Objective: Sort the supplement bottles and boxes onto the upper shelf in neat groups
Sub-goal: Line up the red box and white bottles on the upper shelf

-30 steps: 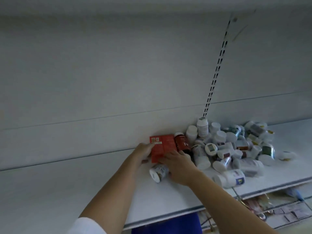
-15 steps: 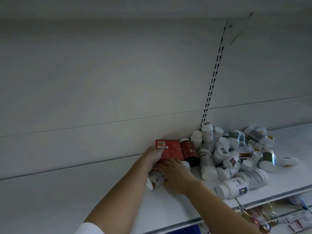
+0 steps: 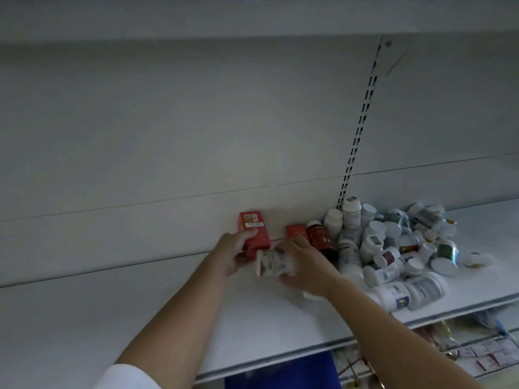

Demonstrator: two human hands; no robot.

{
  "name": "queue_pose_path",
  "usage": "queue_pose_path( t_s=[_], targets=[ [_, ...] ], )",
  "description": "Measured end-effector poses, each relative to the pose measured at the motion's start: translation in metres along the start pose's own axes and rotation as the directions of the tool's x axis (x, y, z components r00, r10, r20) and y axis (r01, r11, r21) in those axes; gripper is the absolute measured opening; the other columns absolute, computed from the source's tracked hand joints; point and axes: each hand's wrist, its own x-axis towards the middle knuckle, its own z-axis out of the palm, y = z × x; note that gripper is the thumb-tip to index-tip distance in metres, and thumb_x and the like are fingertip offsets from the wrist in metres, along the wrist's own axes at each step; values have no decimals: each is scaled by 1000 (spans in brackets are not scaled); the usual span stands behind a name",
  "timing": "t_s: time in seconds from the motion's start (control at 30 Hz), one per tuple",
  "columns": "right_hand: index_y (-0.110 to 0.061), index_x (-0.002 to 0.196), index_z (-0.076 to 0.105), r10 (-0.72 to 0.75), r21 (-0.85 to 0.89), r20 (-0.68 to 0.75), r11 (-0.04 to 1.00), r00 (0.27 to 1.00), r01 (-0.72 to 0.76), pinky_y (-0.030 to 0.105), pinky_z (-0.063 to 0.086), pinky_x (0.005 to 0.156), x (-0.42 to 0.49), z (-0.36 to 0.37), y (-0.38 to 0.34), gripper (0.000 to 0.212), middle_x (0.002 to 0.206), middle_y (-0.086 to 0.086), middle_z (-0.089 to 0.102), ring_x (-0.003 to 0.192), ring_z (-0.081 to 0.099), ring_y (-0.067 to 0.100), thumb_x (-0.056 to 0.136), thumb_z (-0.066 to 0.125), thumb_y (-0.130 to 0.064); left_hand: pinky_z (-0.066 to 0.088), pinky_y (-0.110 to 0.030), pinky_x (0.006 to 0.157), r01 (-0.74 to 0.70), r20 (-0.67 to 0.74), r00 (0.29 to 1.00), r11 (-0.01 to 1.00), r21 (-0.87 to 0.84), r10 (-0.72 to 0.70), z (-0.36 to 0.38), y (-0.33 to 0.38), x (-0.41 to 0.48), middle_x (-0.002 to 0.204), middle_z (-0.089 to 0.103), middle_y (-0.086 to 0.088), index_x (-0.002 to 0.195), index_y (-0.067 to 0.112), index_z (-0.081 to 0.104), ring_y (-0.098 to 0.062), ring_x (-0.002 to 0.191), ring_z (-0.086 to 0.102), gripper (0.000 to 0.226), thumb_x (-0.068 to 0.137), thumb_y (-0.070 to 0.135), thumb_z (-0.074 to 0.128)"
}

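Head view: sorting under way, pulling items clear of the jumble for grouping. Gripping a red box with the left hand, fingers curled round its lower half, close to the back wall of the upper shelf. Holding it upright, long axis near vertical, top leaning slightly left, barcode end up. Clasping a white bottle in the right hand, fingers wrapped over it, just in front of that box. Lying sideways, long axis left to right, round end facing left; cap or base, cannot tell. Behind the right hand, a second red box, upright beside a dark red bottle, then the heap of bottles. Next, probably: standing the held box on the bare stretch to the left, square to the wall, leaving room for its twin.
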Motion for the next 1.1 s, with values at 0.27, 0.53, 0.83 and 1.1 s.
queue_pose_path(
  t_s=[0.27,0.53,0.83,1.1],
  targets=[
    [-17,116,55,325,690,-32,692,945,-214,34,56,81,-22,-63,-55,63,110,4,64,97,65,21,67,84,-42,51,-35,71,-100,-9,995,991,-91,99,-48,35,-107,86,67,-11,96,11,62,-25,77,63,13,84,16,63],
    [-22,127,54,286,937,-77,349,955,-29,27,52,57,-83,-122,-152,34,116,14,61,93,64,26,93,57,-24,51,-33,71,-284,-3,959,957,-57,285,-40,41,-226,89,65,-9,96,16,62,-21,77,61,18,88,21,47],
    [-28,116,51,102,861,-248,479,963,171,26,54,52,-153,-193,-235,27,84,2,58,66,60,11,93,41,-18,58,-41,77,-559,-4,821,804,202,571,-37,54,-350,105,67,-8,112,20,52,-19,86,68,45,74,43,61],
    [-29,103,57,-46,823,-412,411,910,393,30,51,58,-149,-261,-284,30,69,-11,64,66,61,12,76,45,-24,56,-42,84,-756,116,632,577,309,766,-43,133,-422,101,69,2,113,29,54,-17,91,70,47,69,47,60]
  ],
)
